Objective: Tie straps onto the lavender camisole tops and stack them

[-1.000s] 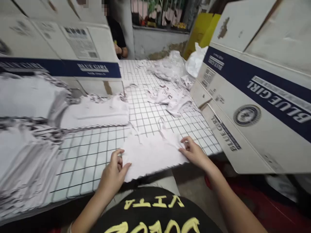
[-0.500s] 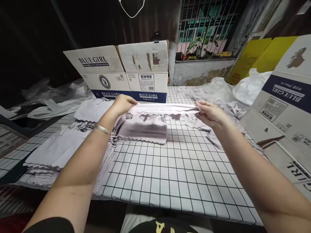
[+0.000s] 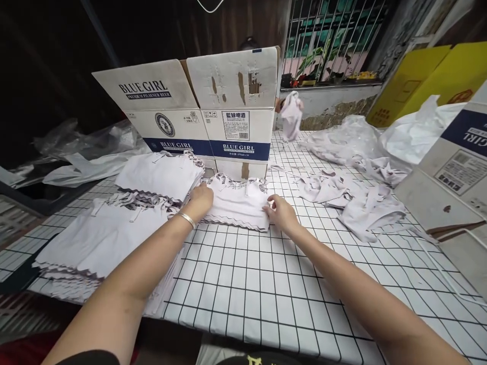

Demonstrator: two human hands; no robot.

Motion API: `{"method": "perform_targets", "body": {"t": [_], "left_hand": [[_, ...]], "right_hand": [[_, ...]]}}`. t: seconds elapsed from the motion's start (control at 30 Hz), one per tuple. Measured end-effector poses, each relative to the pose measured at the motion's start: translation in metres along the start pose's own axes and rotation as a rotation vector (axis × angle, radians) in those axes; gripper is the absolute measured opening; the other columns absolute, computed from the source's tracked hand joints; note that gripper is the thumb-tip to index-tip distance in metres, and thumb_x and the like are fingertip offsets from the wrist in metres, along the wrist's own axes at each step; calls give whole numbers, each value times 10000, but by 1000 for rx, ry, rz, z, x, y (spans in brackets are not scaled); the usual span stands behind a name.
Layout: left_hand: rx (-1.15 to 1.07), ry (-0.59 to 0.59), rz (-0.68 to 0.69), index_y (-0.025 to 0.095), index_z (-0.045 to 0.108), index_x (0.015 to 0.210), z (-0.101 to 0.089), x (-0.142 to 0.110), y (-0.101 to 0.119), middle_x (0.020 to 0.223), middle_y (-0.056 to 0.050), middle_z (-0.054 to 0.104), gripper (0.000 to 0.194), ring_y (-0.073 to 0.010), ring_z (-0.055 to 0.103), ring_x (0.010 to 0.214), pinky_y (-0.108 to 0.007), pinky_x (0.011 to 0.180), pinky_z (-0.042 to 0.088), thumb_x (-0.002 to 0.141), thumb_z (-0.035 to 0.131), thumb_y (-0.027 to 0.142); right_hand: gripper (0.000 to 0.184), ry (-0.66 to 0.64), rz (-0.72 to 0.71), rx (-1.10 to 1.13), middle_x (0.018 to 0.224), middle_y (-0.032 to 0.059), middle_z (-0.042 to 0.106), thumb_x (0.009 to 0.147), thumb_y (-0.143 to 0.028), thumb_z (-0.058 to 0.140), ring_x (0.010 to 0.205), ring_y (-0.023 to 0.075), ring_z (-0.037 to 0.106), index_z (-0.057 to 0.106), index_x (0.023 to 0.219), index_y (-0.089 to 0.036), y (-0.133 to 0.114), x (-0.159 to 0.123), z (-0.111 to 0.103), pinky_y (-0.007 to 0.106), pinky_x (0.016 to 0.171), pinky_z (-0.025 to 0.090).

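Note:
A pale lilac camisole (image 3: 239,205) with thin straps and a wavy hem lies flat on a small pile of like ones in front of the carton. My left hand (image 3: 201,200) is closed at its left edge, the fingertips partly hidden. At the opposite edge, my right hand (image 3: 282,213) pinches the fabric between curled fingers and thumb. Left of my left hand are stacked camisoles (image 3: 152,175), with a larger stack (image 3: 117,233) nearer me. Loose, crumpled camisoles (image 3: 373,210) lie to the right.
An open white beer carton (image 3: 238,129) stands behind the pile; another carton (image 3: 456,177) is at the right. Clear plastic bags (image 3: 338,139) lie at the back. Beyond the carton, another person's hand holds a crumpled garment (image 3: 291,116). A grid-patterned cloth (image 3: 281,284) covers the table.
The camisole stretched between my hands has come down onto the pile. My right hand has moved left, closer to my left hand. A garment in another person's hand has appeared beside the carton.

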State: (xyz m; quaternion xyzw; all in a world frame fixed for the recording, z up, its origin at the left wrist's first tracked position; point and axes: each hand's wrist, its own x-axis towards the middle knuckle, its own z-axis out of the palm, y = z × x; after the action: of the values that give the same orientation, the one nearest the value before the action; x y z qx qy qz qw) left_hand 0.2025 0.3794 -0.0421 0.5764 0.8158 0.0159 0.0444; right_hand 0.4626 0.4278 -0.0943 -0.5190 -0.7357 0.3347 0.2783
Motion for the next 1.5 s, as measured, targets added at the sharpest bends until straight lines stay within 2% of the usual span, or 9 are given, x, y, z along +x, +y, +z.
{"method": "perform_targets", "body": {"t": [0.13, 0.4, 0.53, 0.67, 0.83, 1.1, 1.2, 1.37, 1.5], "left_hand": [[-42, 151, 47, 171, 465, 1409, 18, -2, 6, 1493, -181, 373, 535, -357, 293, 1388, -534, 1129, 184, 948, 333, 410], [-127, -16, -122, 123, 149, 1536, 74, 24, -19, 1598, -152, 54, 912, -400, -11, 1455, -706, 1071, 12, 841, 276, 699], [-72, 78, -48, 148, 173, 1533, 60, 15, -3, 1594, -170, 90, 854, -400, 78, 1450, -701, 1066, 56, 860, 266, 664], [-115, 301, 162, 184, 275, 1492, 34, -15, 45, 1529, -182, 308, 669, -401, 300, 1371, -664, 1054, 156, 917, 277, 526], [-496, 174, 440, 233, 447, 1352, 27, -28, 129, 1389, -129, 493, 501, -323, 434, 1291, -504, 1057, 308, 900, 401, 446], [-1199, -153, 553, 257, 493, 1258, 40, -59, 243, 1439, -117, 441, 623, -301, 375, 1345, -424, 1096, 290, 708, 749, 403], [-1353, -258, 622, 212, 611, 923, 29, -77, 255, 1176, -104, 631, 222, -272, 530, 1187, -405, 1054, 351, 775, 666, 369], [-1519, -553, 389, 175, 554, 852, 20, -94, 233, 1034, -98, 688, 200, -201, 651, 942, -344, 839, 477, 830, 533, 373], [-1392, -445, 159, 178, 548, 867, 45, -111, 214, 1022, -61, 645, 228, -152, 619, 826, -272, 703, 459, 760, 597, 373]], "right_hand": [[554, -75, -372, -381, 1520, 167, 337, 929, -467, 445, 1415, 337, 264, 443, 1401, -175, -9, 7, 17, 532, 1128, 196], [757, -415, -397, -413, 1603, 62, 131, 880, -680, 354, 1477, 283, 67, 246, 1513, -279, 0, 38, 47, 499, 1167, -20], [613, -217, -420, -321, 1500, 57, 403, 881, -601, 459, 1398, 244, 298, 443, 1397, -270, 27, 48, 4, 399, 1149, 170], [496, 295, -18, -389, 1327, 140, 540, 876, -478, 547, 1245, 293, 423, 536, 1275, -185, 69, 61, -92, 445, 1058, 265], [325, 120, 199, -453, 1059, 124, 648, 712, -380, 742, 1188, 335, 450, 662, 940, -163, 95, 65, -180, 507, 1028, 268], [315, -243, 81, 545, 796, 51, 654, 795, -464, 673, 680, 162, 605, 584, 893, -178, 22, 1, -208, 283, 619, 513], [328, -407, 168, 749, 763, 46, 648, 758, -438, 723, 667, 153, 608, 581, 860, -161, 7, -21, -221, 278, 616, 538], [418, -224, 310, 279, 920, 91, 653, 758, -446, 716, 809, 203, 611, 592, 1043, -167, 42, -45, -227, 330, 709, 518], [496, 174, 318, -306, 1035, 110, 615, 713, -412, 746, 933, 242, 566, 560, 1110, -181, 94, -75, -216, 373, 815, 457]]}}
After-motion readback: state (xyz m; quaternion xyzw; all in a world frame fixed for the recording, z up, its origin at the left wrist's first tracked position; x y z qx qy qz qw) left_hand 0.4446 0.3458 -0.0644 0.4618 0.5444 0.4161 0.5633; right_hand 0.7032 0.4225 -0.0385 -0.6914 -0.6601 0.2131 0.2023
